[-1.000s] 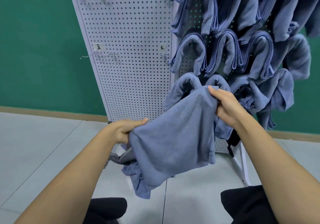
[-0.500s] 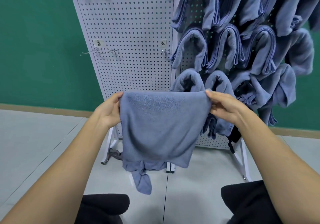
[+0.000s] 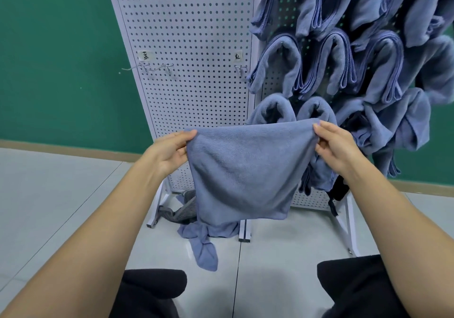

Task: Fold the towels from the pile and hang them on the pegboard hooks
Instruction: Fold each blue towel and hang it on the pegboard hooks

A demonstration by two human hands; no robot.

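A blue towel (image 3: 243, 170) hangs doubled over between my hands in front of the white pegboard (image 3: 186, 35). My left hand (image 3: 169, 154) pinches its top left corner, and my right hand (image 3: 335, 145) pinches the top right corner. The upper edge is stretched roughly level at chest height. Several folded blue towels (image 3: 341, 64) hang over hooks on the right panel of the board. Bare metal hooks (image 3: 157, 68) stick out of the left panel. More blue towels (image 3: 204, 244) lie crumpled on the floor by the board's feet.
The pegboard stands on white metal feet (image 3: 244, 231) on a grey tiled floor (image 3: 61, 195), against a green wall (image 3: 56, 59). A grey striped cloth (image 3: 179, 210) lies under the left panel. A black strap (image 3: 340, 190) hangs at the lower right. My dark-clad knees (image 3: 152, 290) show at the bottom.
My left hand rose from low and centre to the level of my right hand, pulling the crumpled towel out into a flat hanging fold. Since half a second ago the hands spread slightly.
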